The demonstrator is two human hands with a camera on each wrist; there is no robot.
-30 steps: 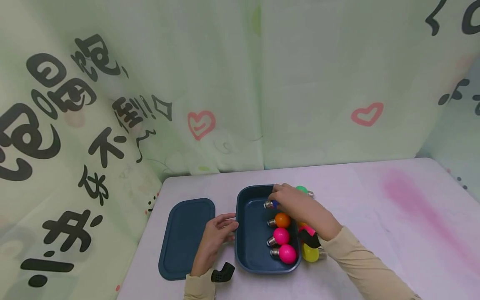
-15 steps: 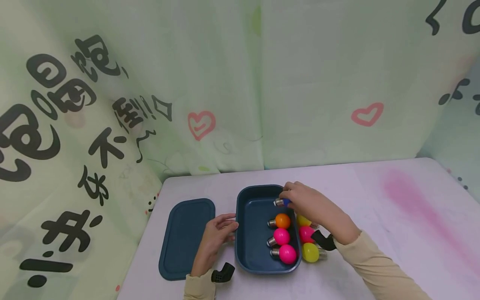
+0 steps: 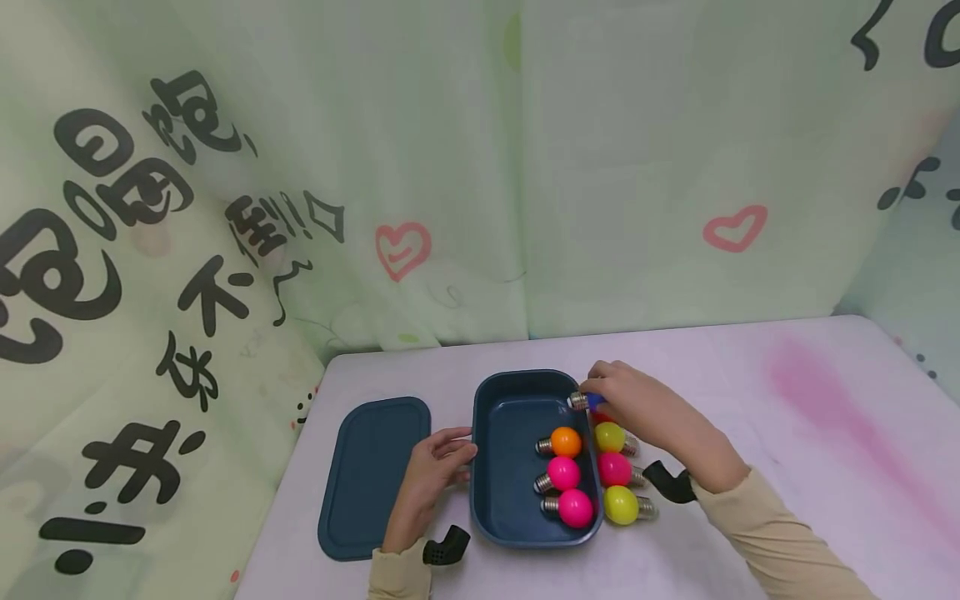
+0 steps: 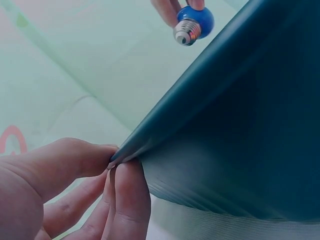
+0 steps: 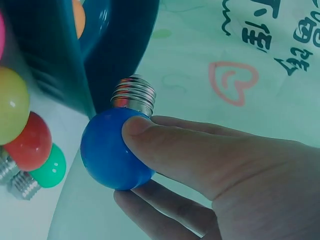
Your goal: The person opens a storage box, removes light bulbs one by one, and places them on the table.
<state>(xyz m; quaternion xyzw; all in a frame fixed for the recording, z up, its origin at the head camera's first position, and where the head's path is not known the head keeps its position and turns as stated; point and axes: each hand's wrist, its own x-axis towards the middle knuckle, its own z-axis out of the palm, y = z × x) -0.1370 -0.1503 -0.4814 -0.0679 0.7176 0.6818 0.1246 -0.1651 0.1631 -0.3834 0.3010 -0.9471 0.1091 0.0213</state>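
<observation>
A blue light bulb (image 5: 110, 150) with a silver screw base is pinched between the thumb and fingers of my right hand (image 3: 637, 404). In the head view it is over the right rim of a dark blue box (image 3: 517, 421), near the far corner. My left hand (image 3: 431, 471) pinches the box's left rim between thumb and fingers, as the left wrist view shows. Inside the box, an orange bulb (image 3: 566, 442) and two pink bulbs (image 3: 562, 472) lie in a column along the right side, their bases pointing left.
Along the box's right side on the table lie a yellow bulb (image 3: 611, 437), a pink bulb (image 3: 615, 469) and another yellow bulb (image 3: 622, 505). A red bulb (image 5: 32, 142) and a green bulb (image 5: 52, 167) lie beyond. The flat blue lid (image 3: 375, 479) lies to the left.
My right hand has carried the blue bulb rightward from over the inside of the box to its right rim. My left hand and the box have stayed put.
</observation>
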